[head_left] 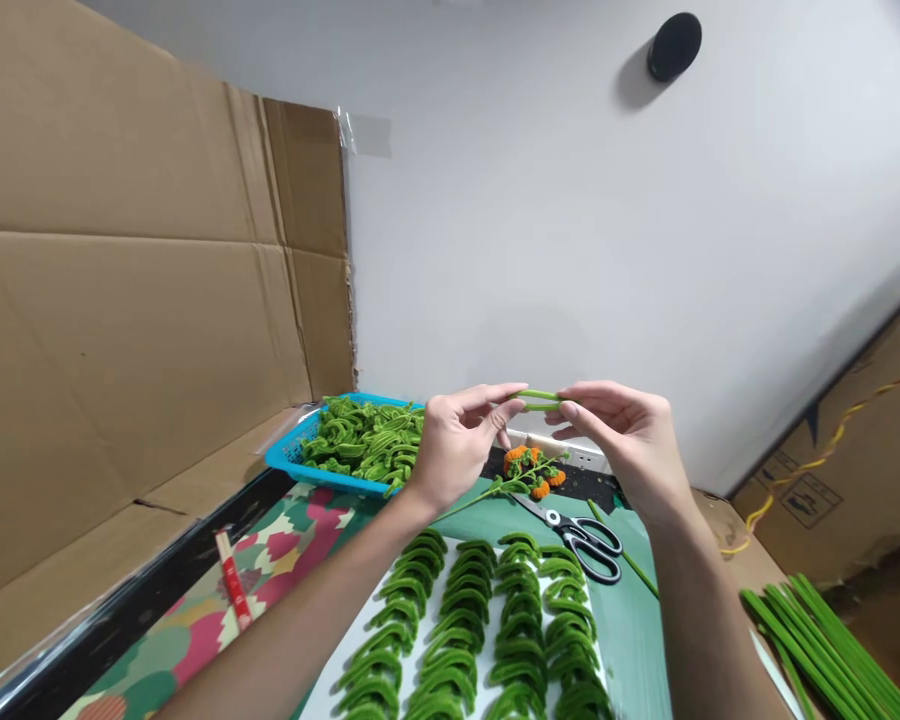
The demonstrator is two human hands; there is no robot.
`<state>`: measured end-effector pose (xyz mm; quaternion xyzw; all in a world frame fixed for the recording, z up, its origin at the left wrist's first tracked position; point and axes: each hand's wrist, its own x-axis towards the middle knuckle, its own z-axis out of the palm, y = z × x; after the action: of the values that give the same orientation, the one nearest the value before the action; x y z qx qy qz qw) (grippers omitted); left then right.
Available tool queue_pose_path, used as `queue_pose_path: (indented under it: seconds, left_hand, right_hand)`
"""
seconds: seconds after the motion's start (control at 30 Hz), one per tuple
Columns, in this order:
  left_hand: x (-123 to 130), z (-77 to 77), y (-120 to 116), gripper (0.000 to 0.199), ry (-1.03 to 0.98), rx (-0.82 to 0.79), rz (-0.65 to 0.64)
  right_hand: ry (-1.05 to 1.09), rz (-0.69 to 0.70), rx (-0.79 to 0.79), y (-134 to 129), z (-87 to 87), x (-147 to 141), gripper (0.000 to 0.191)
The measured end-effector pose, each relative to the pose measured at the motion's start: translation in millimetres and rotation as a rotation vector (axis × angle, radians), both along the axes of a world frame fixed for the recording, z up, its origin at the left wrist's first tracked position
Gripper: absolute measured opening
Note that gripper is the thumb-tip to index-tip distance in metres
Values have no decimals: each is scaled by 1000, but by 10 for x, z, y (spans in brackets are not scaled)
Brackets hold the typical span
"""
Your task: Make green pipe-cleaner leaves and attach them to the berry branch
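Note:
My left hand (457, 440) and my right hand (634, 435) are raised in front of the wall, each closed in a pinch. Between them stretches a green pipe cleaner (540, 394), doubled into a narrow loop, its ends hidden in the fingers. Below lies a white board (433, 612) with rows of bent green pipe-cleaner pieces (521, 620). Black-handled scissors (586, 548) rest partly open beyond it. Behind them is a green stem with orange pompom-like flowers (521, 460).
A blue basket (289, 455) piled with green pipe-cleaner pieces stands back left. Red-wrapped chopsticks (234, 580) lie on the patterned cloth. Straight green pipe cleaners (832, 640) are bundled at lower right. Cardboard (120, 330) walls the left side; a white power strip (585, 458) sits at the back.

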<state>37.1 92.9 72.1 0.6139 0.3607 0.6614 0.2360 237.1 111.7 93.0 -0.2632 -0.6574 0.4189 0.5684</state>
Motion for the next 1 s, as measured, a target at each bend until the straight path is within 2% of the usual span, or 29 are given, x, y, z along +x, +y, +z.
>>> queue_pose_path:
  seconds: [0.2,0.33,0.47,0.6,0.7,0.87,1.0]
  left_hand:
    - [-11,13,-25,28,137,77,53]
    - [-49,14,-7,22,262,211,70]
    - [-74,6,1,29,329,332,87]
    - [-66,-5,-7,23,334,306,83]
    - [-58,-13,-8,31,347,258,111]
    - [-87,-30,3,27,512,387,71]
    - [-121,-68,10,38,654,361,107]
  right_hand:
    - [-14,-9,-6,18,-7,-25,20]
    - [-49,2,-21,24,-4,-1,19]
    - [-38,24,-54,18,9,4,19]
    - [-30,22,-50,12,23,-1,20]
    - [-48,11,-44,12,32,-7,22]
    - [-99,63,-34,34,22,5,19]
    - [-155,83,-44,62,-15,45,21]
